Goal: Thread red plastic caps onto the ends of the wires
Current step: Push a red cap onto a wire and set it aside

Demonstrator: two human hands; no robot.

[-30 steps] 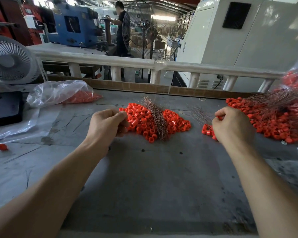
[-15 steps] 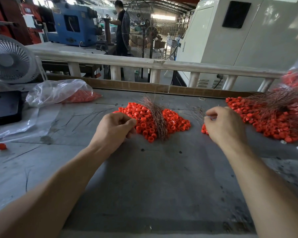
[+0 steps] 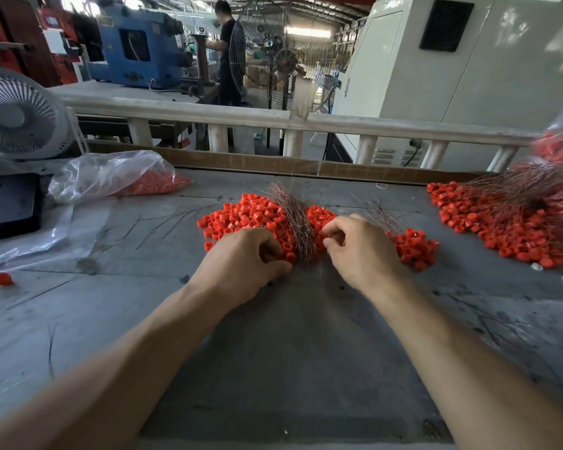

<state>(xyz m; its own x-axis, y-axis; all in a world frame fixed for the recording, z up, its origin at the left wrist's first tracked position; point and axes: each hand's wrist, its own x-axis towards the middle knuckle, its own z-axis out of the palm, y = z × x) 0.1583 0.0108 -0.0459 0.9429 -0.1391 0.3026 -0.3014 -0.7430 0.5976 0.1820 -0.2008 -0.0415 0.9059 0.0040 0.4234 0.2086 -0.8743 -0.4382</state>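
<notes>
Grey and scuffed, your worktable (image 3: 273, 368) carries a heap of red caps (image 3: 251, 216) at its middle, and everything else sits around that heap. A bundle of thin wires (image 3: 298, 225) lies across the heap, splitting it into a larger side and a smaller one. Your left hand (image 3: 241, 264) rests at the near edge of the heap, its fingers curled down among the caps just beside the bundle's near end; whether they pinch a cap or a wire, you cannot tell from this view. Your right hand (image 3: 358, 251) sits just on the other side of the bundle, fingers curled with the thumb and forefinger drawn together toward the wires; what it holds is hidden. Beyond that hand lies a small clump of capped wires (image 3: 410, 245), and well past it a big pile of finished pieces (image 3: 514, 222). On the heap's opposite side a clear plastic bag (image 3: 111, 173) holds more caps, with a white fan (image 3: 17, 115) behind it and one stray cap (image 3: 3, 278) lying near the table's edge.
</notes>
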